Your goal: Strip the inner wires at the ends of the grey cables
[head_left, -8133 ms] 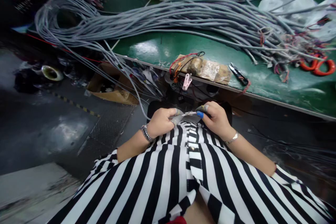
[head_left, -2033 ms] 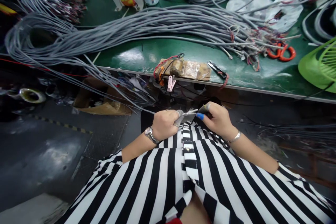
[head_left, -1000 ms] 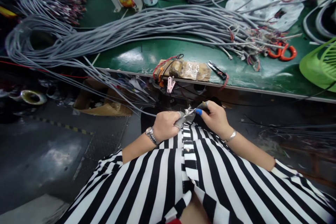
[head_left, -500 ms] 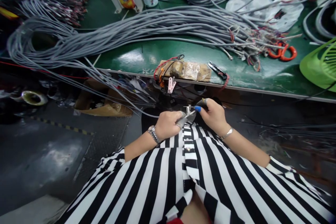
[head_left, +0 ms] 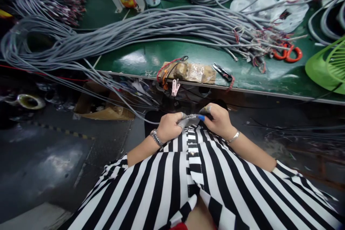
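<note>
In front of my striped shirt, below the bench edge, my left hand (head_left: pixel 170 126) pinches a grey cable (head_left: pixel 149 121), which runs off to the left toward the hanging strands. Grey coverings wrap some of its fingertips. My right hand (head_left: pixel 219 119) is closed on the cable's end, with a blue cover on the thumb and a grey one on the index finger. Between the hands a short whitish length of the cable end spans the gap. Its fine wires are too blurred to make out.
A long bundle of grey cables (head_left: pixel 161 25) lies across the green bench (head_left: pixel 129 57). Near its edge are a wooden block (head_left: pixel 199 73), a pink clothespin (head_left: pixel 175 87) and black snips (head_left: pixel 223 72). Orange-handled scissors (head_left: pixel 293 54) and a green basket (head_left: pixel 326 68) sit right. A cardboard box (head_left: pixel 107 112) stands below.
The loose pale strands that stuck up between my hands now lie in line from hand to hand. My hands have moved slightly apart, and the view has shifted a little.
</note>
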`<state>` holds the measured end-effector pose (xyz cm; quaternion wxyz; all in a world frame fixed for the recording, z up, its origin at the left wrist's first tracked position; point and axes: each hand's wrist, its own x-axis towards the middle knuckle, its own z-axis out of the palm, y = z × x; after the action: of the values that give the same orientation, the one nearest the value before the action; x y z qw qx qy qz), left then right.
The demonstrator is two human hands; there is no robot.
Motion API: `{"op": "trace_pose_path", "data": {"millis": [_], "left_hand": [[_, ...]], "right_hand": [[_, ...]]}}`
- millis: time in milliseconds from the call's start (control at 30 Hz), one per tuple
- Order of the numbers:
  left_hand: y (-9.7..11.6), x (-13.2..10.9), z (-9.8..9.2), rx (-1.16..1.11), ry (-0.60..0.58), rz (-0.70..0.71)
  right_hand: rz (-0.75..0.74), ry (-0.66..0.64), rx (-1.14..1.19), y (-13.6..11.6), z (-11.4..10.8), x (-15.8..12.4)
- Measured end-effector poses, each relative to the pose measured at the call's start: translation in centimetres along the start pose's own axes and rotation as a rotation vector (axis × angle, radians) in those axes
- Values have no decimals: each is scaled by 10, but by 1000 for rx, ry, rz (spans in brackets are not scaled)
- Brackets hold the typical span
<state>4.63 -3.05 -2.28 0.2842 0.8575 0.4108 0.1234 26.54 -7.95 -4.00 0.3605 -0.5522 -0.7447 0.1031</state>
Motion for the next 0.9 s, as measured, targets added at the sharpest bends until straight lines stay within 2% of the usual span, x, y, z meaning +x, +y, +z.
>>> {"op": "trace_pose_path", "data": {"millis": [100, 167, 233, 267, 333, 367, 433, 500, 533, 633, 733, 833, 900], "left_hand": [[5, 1, -1, 42, -31, 70], [7, 0, -2, 54, -21, 125], [10, -3, -1, 25, -71, 253], [12, -4, -1, -3, -117, 342], [13, -7, -2, -60, -184, 469], [13, -8, -2, -81, -178, 468], [10, -8, -4, -109, -83, 338], [4, -6, -5, -124, 3, 207], [2, -4, -6, -126, 26, 174], [-3, -2, -5, -102, 53, 161], [0, -2, -3, -48, 63, 187], [4, -3, -2, 16, 83, 222], [5, -4, -2, 60, 89, 243]], "right_hand": [[201, 86, 8, -2, 16, -1], [324, 69, 93, 2, 27, 2], [479, 83, 203, 14, 34, 6], [573, 131, 250, 23, 35, 8], [779, 310, 309, 42, 31, 9], [791, 360, 328, 50, 27, 6], [678, 282, 332, 57, 14, -4], [517, 94, 313, 51, -1, -17], [448, 67, 288, 45, -8, -23], [247, 35, 180, 22, -29, -30], [79, -14, -32, 8, -43, -22], [-39, -73, -246, 3, -47, -12], [-96, -116, -309, 2, -45, -8]]}}
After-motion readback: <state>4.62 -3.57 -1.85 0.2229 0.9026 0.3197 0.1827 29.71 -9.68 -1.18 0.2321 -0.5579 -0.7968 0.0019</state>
